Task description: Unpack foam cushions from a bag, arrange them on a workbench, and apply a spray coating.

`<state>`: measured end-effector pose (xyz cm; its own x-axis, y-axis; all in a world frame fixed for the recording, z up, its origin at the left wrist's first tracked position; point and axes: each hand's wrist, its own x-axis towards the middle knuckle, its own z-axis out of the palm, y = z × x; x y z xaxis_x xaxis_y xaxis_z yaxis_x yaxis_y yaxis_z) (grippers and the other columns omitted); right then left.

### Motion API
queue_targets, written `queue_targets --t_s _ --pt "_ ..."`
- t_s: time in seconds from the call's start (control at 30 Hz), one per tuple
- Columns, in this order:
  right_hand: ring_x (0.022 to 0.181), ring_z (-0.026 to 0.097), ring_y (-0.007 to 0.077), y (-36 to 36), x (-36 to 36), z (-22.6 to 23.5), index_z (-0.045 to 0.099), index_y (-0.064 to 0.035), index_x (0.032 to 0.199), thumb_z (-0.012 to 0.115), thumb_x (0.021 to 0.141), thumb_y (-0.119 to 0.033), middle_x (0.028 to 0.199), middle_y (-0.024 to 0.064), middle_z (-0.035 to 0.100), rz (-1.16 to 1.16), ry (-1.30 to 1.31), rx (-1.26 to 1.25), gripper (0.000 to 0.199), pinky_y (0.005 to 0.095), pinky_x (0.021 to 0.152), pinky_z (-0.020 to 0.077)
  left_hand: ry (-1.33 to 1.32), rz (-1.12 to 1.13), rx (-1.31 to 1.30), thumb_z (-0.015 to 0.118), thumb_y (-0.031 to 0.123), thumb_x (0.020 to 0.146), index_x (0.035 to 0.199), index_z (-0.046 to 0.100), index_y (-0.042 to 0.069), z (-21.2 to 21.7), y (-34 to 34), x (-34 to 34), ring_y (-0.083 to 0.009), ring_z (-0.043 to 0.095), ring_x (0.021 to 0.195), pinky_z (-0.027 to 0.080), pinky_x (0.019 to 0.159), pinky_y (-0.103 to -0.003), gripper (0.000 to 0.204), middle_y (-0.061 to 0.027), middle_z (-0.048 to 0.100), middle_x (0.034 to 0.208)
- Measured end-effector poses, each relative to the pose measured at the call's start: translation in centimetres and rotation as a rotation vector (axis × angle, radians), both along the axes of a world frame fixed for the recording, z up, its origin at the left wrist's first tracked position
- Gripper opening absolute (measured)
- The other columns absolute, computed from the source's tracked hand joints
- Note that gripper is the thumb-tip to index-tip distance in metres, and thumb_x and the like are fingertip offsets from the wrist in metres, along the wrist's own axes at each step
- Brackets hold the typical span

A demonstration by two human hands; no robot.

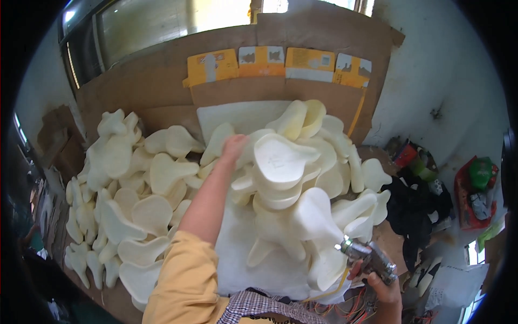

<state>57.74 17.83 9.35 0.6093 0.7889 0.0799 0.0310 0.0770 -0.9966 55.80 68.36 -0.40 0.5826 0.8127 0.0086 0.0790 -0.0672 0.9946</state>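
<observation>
My left hand (234, 147) reaches far forward over the middle of a pile of cream foam pieces. Its fingers are closed at the edge of a foam piece (251, 141) beside the stack; the fingertips are partly hidden. Just right of it, a white-faced foam piece (280, 160) with faint writing tops several stacked ones. At the lower right, my right hand (386, 291) is wrapped round a metal spray gun (370, 258), whose nozzle points left. A smooth rounded foam piece (315, 215) lies close to the nozzle.
More foam pieces (143, 216) are heaped to the left. White sheeting (237, 267) lies beneath the pile. Cardboard (145, 81) covers the back, with yellow printed panels (213, 66). Dark cloth (413, 208), a red bin (468, 210) and tangled wires (350, 310) are at the right.
</observation>
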Motion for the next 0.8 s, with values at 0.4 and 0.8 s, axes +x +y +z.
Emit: queue_targets --t_s 0.4,0.8 --pt "0.072 0.061 0.0240 3.3 2.8 1.2 0.035 0.0038 0.128 0.069 0.075 -0.033 0.086 0.0177 0.060 -0.054 0.048 0.101 0.073 0.0334 0.068 0.0467 -0.191 0.050 -0.038 0.061 0.013 0.079 0.123 0.047 0.005 0.6 -5.5 -9.0 -0.0133 0.056 0.072 0.049 0.054 -0.026 0.047 -0.0057 0.057 0.093" --pt "0.070 0.059 0.0196 9.9 0.4 1.9 0.042 0.0014 0.126 0.066 0.074 -0.004 0.085 0.0157 0.060 0.383 -0.030 -0.192 0.057 0.0323 0.065 0.0499 -0.072 0.562 0.003 0.066 0.006 0.076 0.129 0.041 0.009 -8.4 -3.2 -19.4 -0.0173 0.056 0.076 0.053 0.053 -0.026 0.058 -0.0085 0.052 0.097"
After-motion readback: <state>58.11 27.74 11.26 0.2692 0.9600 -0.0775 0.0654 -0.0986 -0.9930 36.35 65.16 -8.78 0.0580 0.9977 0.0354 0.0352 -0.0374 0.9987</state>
